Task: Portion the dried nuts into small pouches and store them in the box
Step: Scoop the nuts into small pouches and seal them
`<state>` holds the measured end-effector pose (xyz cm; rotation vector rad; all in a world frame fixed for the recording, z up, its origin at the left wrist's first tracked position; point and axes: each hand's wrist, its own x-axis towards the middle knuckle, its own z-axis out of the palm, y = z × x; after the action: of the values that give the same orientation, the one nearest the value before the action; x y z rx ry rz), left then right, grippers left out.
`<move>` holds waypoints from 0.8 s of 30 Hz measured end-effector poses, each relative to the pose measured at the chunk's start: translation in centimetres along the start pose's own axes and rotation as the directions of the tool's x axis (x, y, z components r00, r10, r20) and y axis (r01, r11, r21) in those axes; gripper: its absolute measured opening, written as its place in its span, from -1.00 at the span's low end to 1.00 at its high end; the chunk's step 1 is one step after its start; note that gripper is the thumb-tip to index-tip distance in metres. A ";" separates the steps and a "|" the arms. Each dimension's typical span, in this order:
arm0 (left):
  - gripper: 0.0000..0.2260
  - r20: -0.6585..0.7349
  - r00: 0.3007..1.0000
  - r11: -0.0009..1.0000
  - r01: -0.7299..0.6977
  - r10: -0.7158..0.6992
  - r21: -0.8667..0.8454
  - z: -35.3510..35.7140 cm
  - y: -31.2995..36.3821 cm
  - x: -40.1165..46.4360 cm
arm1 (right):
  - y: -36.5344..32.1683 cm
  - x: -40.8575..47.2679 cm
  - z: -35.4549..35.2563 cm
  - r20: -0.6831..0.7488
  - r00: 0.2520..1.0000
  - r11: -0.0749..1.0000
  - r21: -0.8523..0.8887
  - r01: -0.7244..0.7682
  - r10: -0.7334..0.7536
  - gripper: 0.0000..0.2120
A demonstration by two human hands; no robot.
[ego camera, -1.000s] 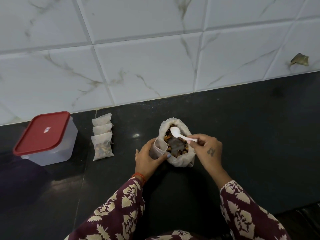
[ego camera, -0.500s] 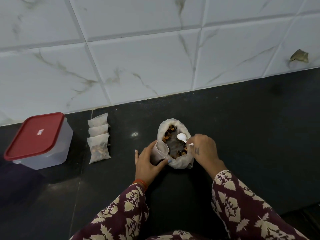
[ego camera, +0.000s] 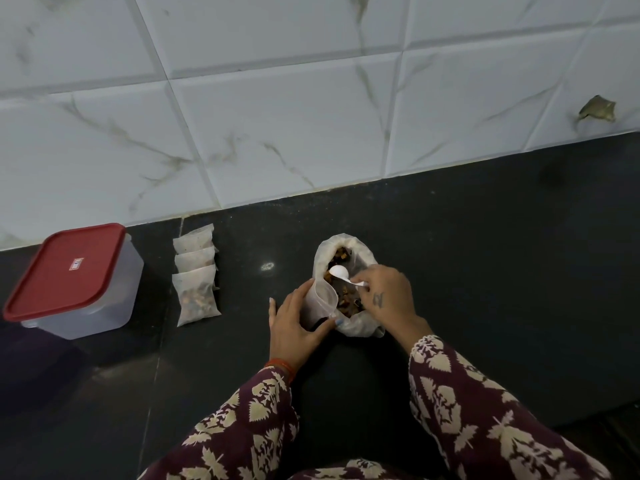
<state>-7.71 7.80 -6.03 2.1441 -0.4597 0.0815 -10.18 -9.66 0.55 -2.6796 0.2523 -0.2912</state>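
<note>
An open white bag of dried nuts (ego camera: 360, 326) stands on the black counter in the middle. My left hand (ego camera: 294, 327) holds a small clear pouch (ego camera: 322, 299) open against the bag's left side. My right hand (ego camera: 384, 294) grips the handle of a white plastic spoon (ego camera: 339, 271), whose bowl sits over the nuts at the pouch's mouth. Three filled pouches (ego camera: 195, 277) lie overlapping in a row to the left. Further left stands a clear box with a red lid (ego camera: 74, 278), closed.
A white marble-patterned tiled wall (ego camera: 294, 126) rises behind the counter. A small brown scrap (ego camera: 597, 109) sticks to the wall at the far right. The black counter (ego camera: 502, 271) stretches to the right of the bag.
My right hand dipped the spoon down into the bag and now has its bowl lifted toward the pouch's mouth. My left hand keeps the pouch open in place.
</note>
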 end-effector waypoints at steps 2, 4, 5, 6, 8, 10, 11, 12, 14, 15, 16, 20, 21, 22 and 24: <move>-0.35 0.002 1.000 1.000 -0.003 0.003 0.005 0.0 -0.1 0.0 | -0.2 0.1 0.0 0.023 0.997 0.996 -0.047 0.070 -0.069 -0.77; -0.34 0.005 1.000 1.000 -0.001 0.001 0.011 0.0 -0.2 0.0 | 0.1 -0.2 -0.3 0.050 0.986 0.984 -0.078 0.162 -0.159 -0.77; -0.34 0.008 1.000 1.000 0.001 -0.001 0.014 0.0 -0.2 0.0 | 0.3 -0.5 -0.7 0.063 0.979 0.976 -0.093 0.199 -0.193 -0.77; -0.33 0.010 1.000 1.000 0.002 -0.002 0.018 0.0 -0.1 0.1 | 0.5 -0.8 -1.1 0.077 0.975 0.970 -0.112 0.217 -0.209 -0.78; -0.33 0.015 1.000 1.000 0.001 -0.001 0.026 0.0 -0.1 0.1 | 0.9 -0.9 -1.7 0.029 0.978 0.970 -0.124 0.210 -0.208 -0.80; -0.33 0.020 1.000 1.000 -0.005 0.005 0.029 -0.1 -0.2 0.1 | 0.9 -0.7 -1.6 -0.078 0.982 0.983 -0.080 0.166 -0.172 -0.81; -0.33 0.020 1.000 1.000 -0.009 0.009 0.025 0.0 -0.2 0.1 | 0.7 -0.6 -1.4 -0.112 0.981 0.986 -0.061 0.155 -0.161 -0.80; -0.33 0.018 1.000 1.000 -0.012 0.012 0.016 -0.1 -0.1 0.0 | 0.2 -0.5 -1.2 -0.103 0.982 0.986 -0.060 0.155 -0.160 -0.80; -0.34 0.010 1.000 1.000 -0.015 0.015 -0.007 -0.1 0.1 0.0 | -0.4 -0.5 -0.8 -0.002 0.989 0.986 -0.078 0.148 -0.149 -0.81; -0.35 0.005 1.000 1.000 -0.015 0.015 -0.015 -0.1 0.1 0.0 | -0.5 -0.6 -0.8 0.048 0.989 0.985 -0.093 0.143 -0.139 -0.81; -0.35 0.002 1.000 1.000 -0.015 0.015 -0.018 -0.1 0.2 -0.1 | -0.3 -0.7 -1.0 0.078 0.988 0.983 -0.114 0.142 -0.134 -0.81; -0.36 0.000 1.000 1.000 -0.015 0.015 0.005 0.0 -0.3 0.0 | 0.9 -1.3 -3.0 0.136 0.985 0.976 -0.175 0.127 -0.104 -0.81; -0.35 0.001 1.000 1.000 -0.018 0.018 0.016 0.1 -0.4 0.0 | 1.2 -1.4 -3.7 0.133 0.987 0.976 -0.186 0.111 -0.087 -0.81; -0.34 0.005 1.000 0.999 -0.020 0.020 0.025 0.1 -0.5 0.1 | 1.4 -1.5 -4.2 0.110 0.991 0.978 -0.190 0.089 -0.069 -0.81; -0.31 0.020 1.000 0.999 -0.021 0.020 0.036 0.1 -0.7 0.1 | 1.6 -1.5 -5.0 0.025 0.999 0.981 -0.191 0.042 -0.038 -0.80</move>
<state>-7.36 7.99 -6.61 2.1781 -0.4951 0.0811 -13.08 -12.73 3.99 -2.8793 0.2305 -0.2619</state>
